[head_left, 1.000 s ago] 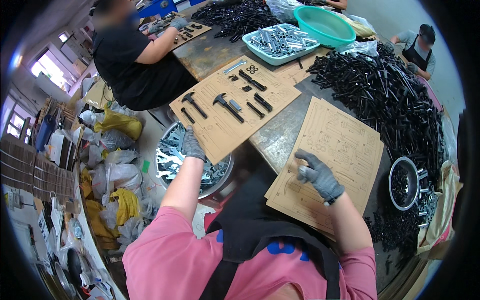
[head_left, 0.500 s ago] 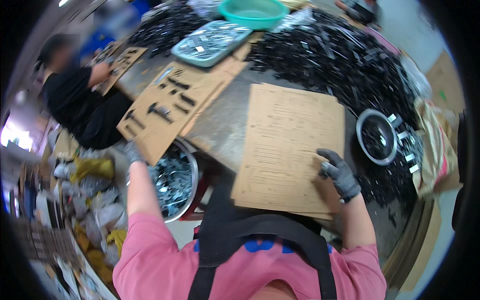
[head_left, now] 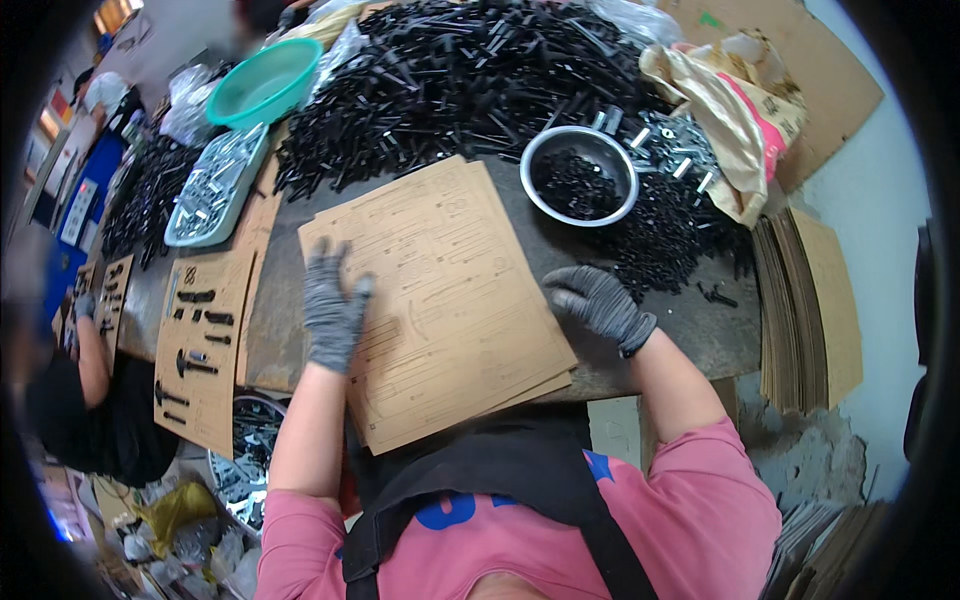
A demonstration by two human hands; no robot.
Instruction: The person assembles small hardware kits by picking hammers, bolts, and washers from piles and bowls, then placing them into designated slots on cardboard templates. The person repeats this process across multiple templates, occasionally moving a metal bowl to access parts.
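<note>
A die-cut brown cardboard sheet [head_left: 450, 290] lies on the grey table [head_left: 690, 320] right in front of me, with another sheet under it. My left hand [head_left: 333, 305], in a grey glove, rests flat on the sheet's left part with fingers spread. My right hand [head_left: 598, 300], also gloved, presses on the table at the sheet's right edge, fingers curled and holding nothing. A steel bowl [head_left: 580, 175] of small black parts stands just beyond the sheet.
A big heap of black tool parts [head_left: 470, 70] covers the far table. To the left lie a filled cardboard sheet [head_left: 205, 335], a pale tray of silver parts [head_left: 215, 185] and a green basin [head_left: 265, 80]. Stacked cardboard [head_left: 810, 300] stands right. Another person's arm [head_left: 90, 350] works at far left.
The view has swung right. My left hand came up from the metal basin by my knee onto the cardboard sheet. My right hand slid from the sheet to its right edge.
</note>
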